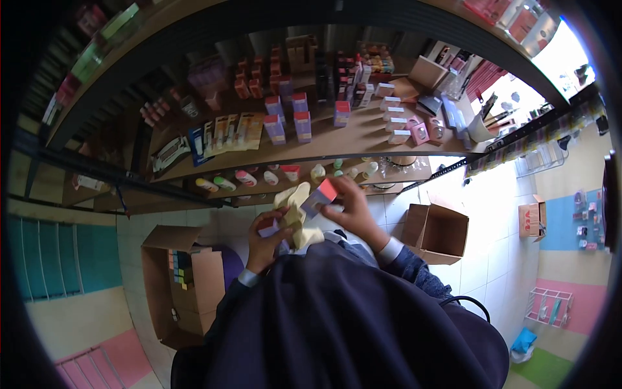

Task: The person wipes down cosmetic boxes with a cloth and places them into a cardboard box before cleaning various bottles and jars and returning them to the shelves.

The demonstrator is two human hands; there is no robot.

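Observation:
In front of my chest, my right hand is closed on a small purple carton with a red top, held tilted. My left hand is wrapped round a pale yellow cloth, whose loose folds touch or hang close beside that carton. Another small purple carton shows in the left hand's fingers, partly hidden by them. On the shelf ahead stand several similar purple cartons with red tops.
The wooden shelf carries orange boxes, white boxes and flat packets. Bottles line a lower shelf. Open cardboard boxes stand on the floor at left and right. A dark metal beam crosses overhead.

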